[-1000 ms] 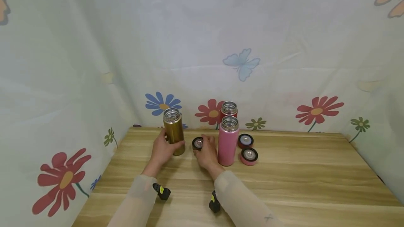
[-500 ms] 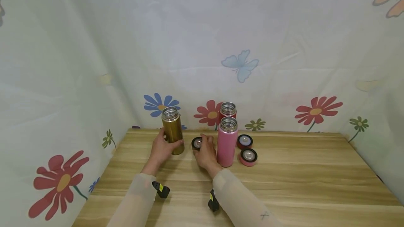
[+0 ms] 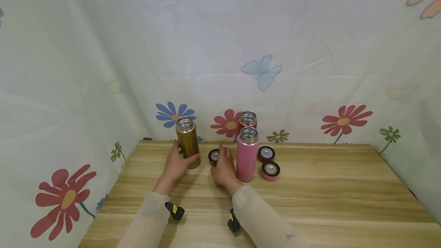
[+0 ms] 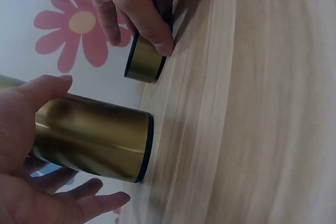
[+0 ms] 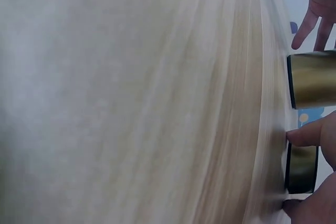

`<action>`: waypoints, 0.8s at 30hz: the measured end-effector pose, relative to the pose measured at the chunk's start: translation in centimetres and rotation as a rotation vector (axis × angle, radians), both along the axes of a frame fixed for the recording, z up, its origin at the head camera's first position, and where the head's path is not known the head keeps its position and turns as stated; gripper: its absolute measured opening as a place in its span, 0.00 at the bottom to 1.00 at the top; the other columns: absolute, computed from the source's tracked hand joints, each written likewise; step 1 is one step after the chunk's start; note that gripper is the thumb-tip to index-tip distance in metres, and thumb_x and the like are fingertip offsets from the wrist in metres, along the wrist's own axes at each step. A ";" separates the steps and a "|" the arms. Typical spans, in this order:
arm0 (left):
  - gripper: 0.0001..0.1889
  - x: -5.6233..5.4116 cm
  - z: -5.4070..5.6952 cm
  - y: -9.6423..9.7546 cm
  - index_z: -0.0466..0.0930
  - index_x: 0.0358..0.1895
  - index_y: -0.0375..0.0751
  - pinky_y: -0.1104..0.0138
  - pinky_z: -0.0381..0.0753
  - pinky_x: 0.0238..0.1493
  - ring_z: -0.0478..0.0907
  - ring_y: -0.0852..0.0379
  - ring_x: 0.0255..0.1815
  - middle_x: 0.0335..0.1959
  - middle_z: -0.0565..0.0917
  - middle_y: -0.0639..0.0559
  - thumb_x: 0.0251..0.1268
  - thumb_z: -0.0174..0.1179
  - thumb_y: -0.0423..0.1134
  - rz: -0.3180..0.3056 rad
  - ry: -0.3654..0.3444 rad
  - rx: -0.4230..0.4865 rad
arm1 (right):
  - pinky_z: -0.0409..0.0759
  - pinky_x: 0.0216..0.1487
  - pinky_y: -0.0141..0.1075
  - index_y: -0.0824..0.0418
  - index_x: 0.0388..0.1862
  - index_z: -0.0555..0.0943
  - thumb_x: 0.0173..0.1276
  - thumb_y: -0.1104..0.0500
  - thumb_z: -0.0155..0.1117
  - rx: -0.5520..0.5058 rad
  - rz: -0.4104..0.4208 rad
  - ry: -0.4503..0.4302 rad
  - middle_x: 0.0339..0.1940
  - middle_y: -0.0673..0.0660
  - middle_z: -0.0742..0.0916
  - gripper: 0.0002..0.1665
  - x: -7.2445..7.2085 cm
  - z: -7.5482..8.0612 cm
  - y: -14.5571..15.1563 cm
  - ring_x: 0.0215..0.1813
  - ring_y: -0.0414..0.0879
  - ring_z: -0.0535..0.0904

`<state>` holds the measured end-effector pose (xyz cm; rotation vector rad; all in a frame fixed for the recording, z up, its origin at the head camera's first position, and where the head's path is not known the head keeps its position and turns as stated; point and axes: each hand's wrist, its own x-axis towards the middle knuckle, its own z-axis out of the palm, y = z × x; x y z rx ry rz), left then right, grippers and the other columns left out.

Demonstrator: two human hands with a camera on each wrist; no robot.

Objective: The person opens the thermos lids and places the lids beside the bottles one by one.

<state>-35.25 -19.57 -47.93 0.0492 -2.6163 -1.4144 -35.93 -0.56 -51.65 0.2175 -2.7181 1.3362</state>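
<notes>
A gold bottle, its steel mouth uncovered, stands upright at the left of the group. My left hand lies around its lower part, the thumb across the front. In the left wrist view the fingers spread loosely, apart from the bottle. A gold lid with black edges rests inside-up on the table, right of that bottle. My right hand is at the lid, thumb and fingers on either side of it. A gap shows between a finger and the lid, and the thumb touches or nearly touches it.
Right beside my right hand stands an uncapped pink bottle, with an uncapped red bottle behind it. A red lid and a pink lid lie inside-up to their right. A flowered curtain hangs behind the wooden table.
The fingers of my right hand have loosened slightly from the gold lid, and more of its side shows. My left hand and the bottles hold their places; the head view shifts a little.
</notes>
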 end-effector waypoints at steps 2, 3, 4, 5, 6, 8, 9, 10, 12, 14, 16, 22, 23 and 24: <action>0.52 0.4 0.0 -0.1 0.49 0.81 0.39 0.41 0.67 0.76 0.64 0.33 0.78 0.77 0.64 0.34 0.63 0.74 0.49 0.008 0.001 -0.003 | 0.68 0.78 0.52 0.64 0.83 0.53 0.59 0.69 0.70 0.017 0.014 -0.014 0.80 0.71 0.60 0.56 0.3 0.2 0.0 0.78 0.67 0.65; 0.53 0.6 -0.1 -0.1 0.48 0.82 0.38 0.41 0.66 0.76 0.63 0.33 0.78 0.78 0.63 0.34 0.63 0.73 0.49 0.011 0.005 -0.008 | 0.66 0.79 0.52 0.64 0.84 0.52 0.59 0.69 0.70 0.029 0.020 -0.022 0.82 0.71 0.58 0.57 0.6 0.3 0.0 0.80 0.67 0.63; 0.53 0.8 -0.1 -0.2 0.47 0.82 0.38 0.40 0.65 0.77 0.62 0.33 0.79 0.79 0.62 0.34 0.64 0.73 0.50 0.013 0.010 -0.012 | 0.65 0.80 0.52 0.63 0.84 0.52 0.59 0.69 0.69 0.042 0.025 -0.028 0.82 0.71 0.57 0.57 0.8 0.4 0.0 0.81 0.67 0.61; 0.53 1.0 -0.1 -0.3 0.46 0.82 0.38 0.40 0.65 0.77 0.61 0.33 0.79 0.80 0.60 0.35 0.64 0.72 0.50 0.018 0.013 -0.019 | 0.64 0.80 0.53 0.62 0.85 0.51 0.59 0.69 0.69 0.054 0.029 -0.032 0.83 0.71 0.56 0.58 1.0 0.5 0.1 0.81 0.67 0.60; 0.53 1.3 -0.1 -0.3 0.46 0.83 0.38 0.40 0.64 0.77 0.61 0.33 0.79 0.80 0.60 0.36 0.64 0.72 0.51 0.024 0.017 -0.026 | 0.64 0.80 0.54 0.62 0.85 0.52 0.59 0.69 0.70 0.064 0.031 -0.031 0.83 0.72 0.55 0.58 1.2 0.7 0.1 0.81 0.68 0.59; 0.53 1.9 -0.1 -0.4 0.46 0.83 0.38 0.39 0.63 0.77 0.59 0.33 0.80 0.82 0.57 0.36 0.66 0.71 0.52 0.033 0.028 -0.046 | 0.64 0.80 0.54 0.61 0.85 0.51 0.60 0.68 0.70 0.086 0.033 -0.039 0.84 0.71 0.54 0.58 1.6 0.9 0.1 0.82 0.68 0.58; 0.52 2.2 -0.1 -0.4 0.46 0.83 0.38 0.39 0.62 0.77 0.58 0.33 0.80 0.82 0.56 0.36 0.67 0.70 0.52 0.035 0.033 -0.059 | 0.65 0.79 0.55 0.60 0.85 0.51 0.60 0.68 0.70 0.098 0.036 -0.039 0.84 0.71 0.53 0.58 1.8 1.1 0.1 0.82 0.69 0.58; 0.51 2.5 -0.1 -0.4 0.46 0.83 0.38 0.39 0.62 0.78 0.57 0.33 0.81 0.82 0.55 0.35 0.67 0.69 0.52 0.036 0.035 -0.073 | 0.66 0.79 0.55 0.60 0.86 0.51 0.61 0.68 0.70 0.109 0.041 -0.042 0.84 0.70 0.53 0.58 2.0 1.2 0.1 0.82 0.69 0.57; 0.50 3.2 0.0 -0.4 0.47 0.82 0.37 0.39 0.62 0.78 0.57 0.33 0.81 0.81 0.55 0.34 0.69 0.68 0.53 0.033 0.041 -0.112 | 0.67 0.78 0.55 0.59 0.86 0.50 0.62 0.67 0.70 0.127 0.050 -0.042 0.85 0.69 0.52 0.58 2.4 1.4 0.0 0.82 0.68 0.56; 0.49 3.9 0.1 -0.5 0.48 0.82 0.36 0.38 0.62 0.78 0.56 0.32 0.81 0.80 0.55 0.33 0.69 0.67 0.54 0.024 0.041 -0.150 | 0.68 0.77 0.54 0.59 0.86 0.50 0.63 0.66 0.70 0.133 0.062 -0.036 0.85 0.68 0.52 0.57 2.9 1.6 0.0 0.83 0.67 0.55; 0.49 4.6 0.4 -0.4 0.48 0.81 0.34 0.37 0.62 0.77 0.56 0.31 0.80 0.80 0.54 0.32 0.70 0.66 0.55 0.006 0.039 -0.190 | 0.68 0.77 0.54 0.61 0.85 0.52 0.64 0.65 0.71 0.130 0.073 -0.021 0.85 0.68 0.52 0.56 3.3 1.9 -0.1 0.83 0.66 0.55; 0.49 6.5 1.2 -0.1 0.48 0.82 0.34 0.33 0.60 0.76 0.50 0.28 0.82 0.84 0.47 0.32 0.73 0.59 0.63 -0.030 0.034 -0.286 | 0.67 0.78 0.54 0.63 0.85 0.53 0.67 0.61 0.73 0.117 0.125 0.018 0.86 0.66 0.51 0.54 4.6 2.4 0.0 0.83 0.65 0.58; 0.49 6.8 1.4 0.0 0.48 0.82 0.35 0.33 0.59 0.76 0.49 0.28 0.83 0.84 0.46 0.32 0.73 0.58 0.64 -0.034 0.039 -0.297 | 0.68 0.78 0.55 0.63 0.85 0.52 0.67 0.60 0.72 0.113 0.138 0.020 0.86 0.66 0.51 0.54 4.9 2.6 0.1 0.82 0.66 0.58; 0.49 7.1 1.5 0.1 0.49 0.82 0.35 0.32 0.59 0.76 0.48 0.28 0.83 0.84 0.46 0.32 0.73 0.57 0.65 -0.039 0.044 -0.306 | 0.68 0.78 0.55 0.62 0.85 0.52 0.68 0.59 0.72 0.108 0.152 0.019 0.86 0.66 0.51 0.54 5.2 2.7 0.1 0.82 0.66 0.59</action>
